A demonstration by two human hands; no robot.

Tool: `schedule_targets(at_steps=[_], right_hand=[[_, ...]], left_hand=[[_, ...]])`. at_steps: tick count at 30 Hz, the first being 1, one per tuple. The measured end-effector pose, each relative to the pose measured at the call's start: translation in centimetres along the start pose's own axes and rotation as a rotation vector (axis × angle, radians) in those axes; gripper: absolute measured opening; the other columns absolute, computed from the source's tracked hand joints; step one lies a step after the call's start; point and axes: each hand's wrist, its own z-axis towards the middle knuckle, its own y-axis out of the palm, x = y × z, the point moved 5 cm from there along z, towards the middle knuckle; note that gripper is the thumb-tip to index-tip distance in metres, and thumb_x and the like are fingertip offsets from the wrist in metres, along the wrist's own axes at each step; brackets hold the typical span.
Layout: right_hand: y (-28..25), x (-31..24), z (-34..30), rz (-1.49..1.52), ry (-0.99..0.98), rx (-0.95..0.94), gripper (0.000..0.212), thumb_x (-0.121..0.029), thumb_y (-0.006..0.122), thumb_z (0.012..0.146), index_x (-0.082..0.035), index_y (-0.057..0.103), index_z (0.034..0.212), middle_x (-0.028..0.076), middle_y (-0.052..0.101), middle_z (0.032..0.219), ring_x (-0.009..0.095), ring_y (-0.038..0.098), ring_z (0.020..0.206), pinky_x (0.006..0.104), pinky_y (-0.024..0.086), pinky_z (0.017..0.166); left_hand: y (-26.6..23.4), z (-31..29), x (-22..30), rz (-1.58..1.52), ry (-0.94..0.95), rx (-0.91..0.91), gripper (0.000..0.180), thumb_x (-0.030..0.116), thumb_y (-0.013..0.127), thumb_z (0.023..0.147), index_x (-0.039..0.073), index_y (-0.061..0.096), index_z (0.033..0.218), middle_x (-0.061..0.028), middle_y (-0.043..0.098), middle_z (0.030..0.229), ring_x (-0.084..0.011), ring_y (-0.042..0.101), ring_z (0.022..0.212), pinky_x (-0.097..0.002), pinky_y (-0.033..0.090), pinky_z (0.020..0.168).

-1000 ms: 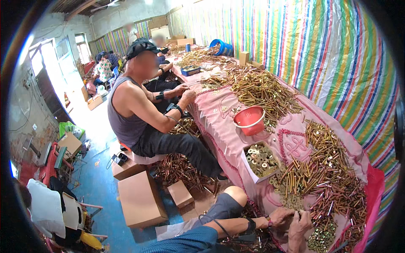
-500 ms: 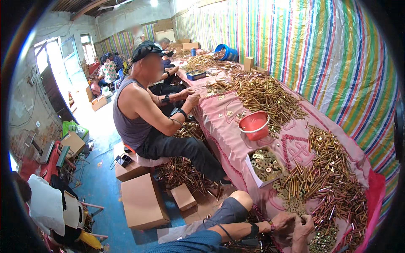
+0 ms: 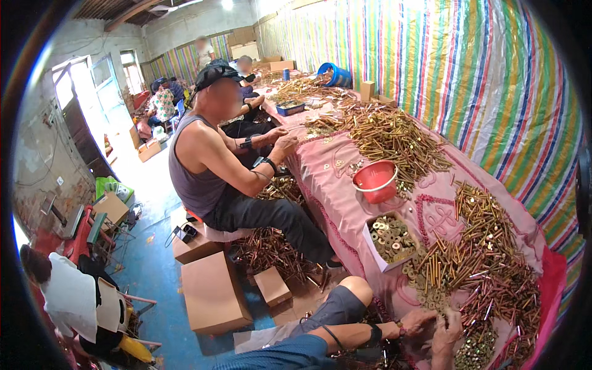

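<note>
My left hand (image 3: 418, 322) and my right hand (image 3: 448, 333) meet at the near part of the pink-covered table. The fingers of both are closed in a pinch, fingertips close together. Whatever they hold is too small and too hidden to make out. Just beyond the fingertips lie loose flat washers (image 3: 434, 298). Right of my right hand is a heap of small nuts (image 3: 476, 350). A large pile of brassy metal rods or bolts (image 3: 501, 271) spreads beyond. Farther off, a white-sided box (image 3: 376, 253) holds more washers.
A red bucket (image 3: 377, 192) stands on the pink cloth (image 3: 333, 185), near another rod pile (image 3: 394, 135). To the left, a seated co-worker (image 3: 200, 151) holds both hands together over the table edge. Cardboard boxes (image 3: 213, 296) stand on the blue floor. A striped sheet (image 3: 444, 68) covers the wall.
My two hands stay together, and my right fingertips have risen slightly toward the washers. The view has shifted a little. The co-worker's hands remain near the table edge.
</note>
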Motion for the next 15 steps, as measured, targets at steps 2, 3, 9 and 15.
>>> schedule_targets(at_steps=[2, 3, 9, 15], right_hand=[[0.2, 0.0, -0.1, 0.062, 0.017, -0.036, 0.026, -0.013, 0.08, 0.076, 0.003, 0.06, 0.083, 0.014, 0.059, 0.074, 0.028, 0.057, 0.068, 0.0387, 0.047, 0.065], [0.2, 0.6, 0.1, 0.046, 0.193, -0.122, 0.02, -0.009, 0.076, 0.079, 0.002, 0.062, 0.087, 0.014, 0.061, 0.079, 0.029, 0.059, 0.072, 0.0391, 0.048, 0.068], [0.7, 1.2, -0.2, 0.04, 0.163, -0.115, 0.018, -0.008, 0.076, 0.079, 0.002, 0.063, 0.086, 0.014, 0.062, 0.08, 0.029, 0.059, 0.073, 0.0391, 0.048, 0.067], [1.1, 2.7, -0.6, -0.01, 0.287, -0.199, 0.027, -0.01, 0.083, 0.073, 0.003, 0.066, 0.09, 0.018, 0.064, 0.086, 0.031, 0.061, 0.069, 0.0398, 0.05, 0.068]], left_hand=[[-0.3, -0.1, 0.4, 0.025, -0.017, -0.012, 0.039, 0.018, 0.064, 0.078, 0.007, 0.058, 0.115, -0.019, 0.064, 0.096, -0.0432, 0.062, 0.092, -0.0484, 0.05, 0.076], [-0.6, 0.1, 0.5, 0.037, 0.032, 0.0, 0.039, 0.018, 0.064, 0.078, 0.008, 0.057, 0.115, -0.0189, 0.064, 0.096, -0.0431, 0.062, 0.092, -0.0482, 0.049, 0.076], [-1.0, 0.2, 1.6, 0.037, 0.019, 0.02, 0.04, 0.018, 0.064, 0.078, 0.009, 0.058, 0.116, -0.018, 0.064, 0.097, -0.0418, 0.063, 0.092, -0.0477, 0.05, 0.077], [0.1, -0.5, 0.0, 0.108, 0.04, 0.033, 0.04, 0.011, 0.062, 0.078, 0.009, 0.057, 0.118, -0.0178, 0.065, 0.1, -0.0411, 0.064, 0.094, -0.0463, 0.051, 0.08]])
